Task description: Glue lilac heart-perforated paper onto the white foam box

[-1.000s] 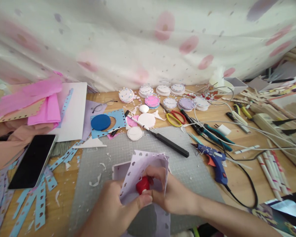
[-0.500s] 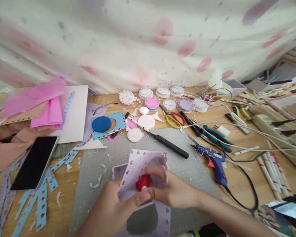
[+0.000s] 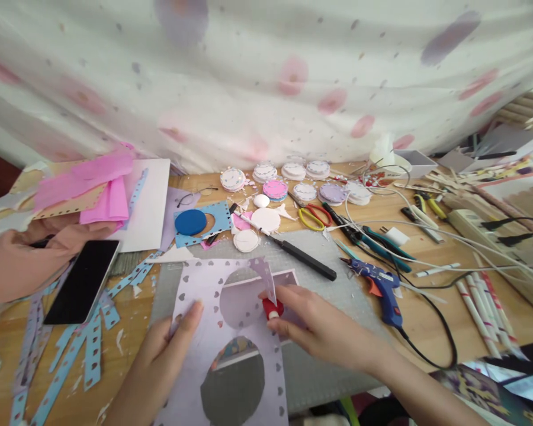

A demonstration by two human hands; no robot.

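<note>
A lilac paper sheet (image 3: 204,355) with heart-shaped holes along its edges and two round cut-outs lies on the grey cutting mat (image 3: 320,296). My left hand (image 3: 169,343) presses flat on the sheet's left edge, fingers apart. My right hand (image 3: 311,325) pinches a small red punch (image 3: 270,309) at the sheet's right edge, where a corner of the paper is folded up. A white box (image 3: 284,278) lies partly under the sheet.
A blue glue gun (image 3: 382,287) with a black cord lies right of the mat. A black-handled knife (image 3: 302,260), scissors (image 3: 313,214), pliers and decorated paper discs (image 3: 275,188) sit behind. A phone (image 3: 82,281) and blue punched strips (image 3: 84,349) lie to the left.
The lilac sheet has been unfolded from around the punch and spread flat on the mat. My left hand let go of it and now rests on its left edge.
</note>
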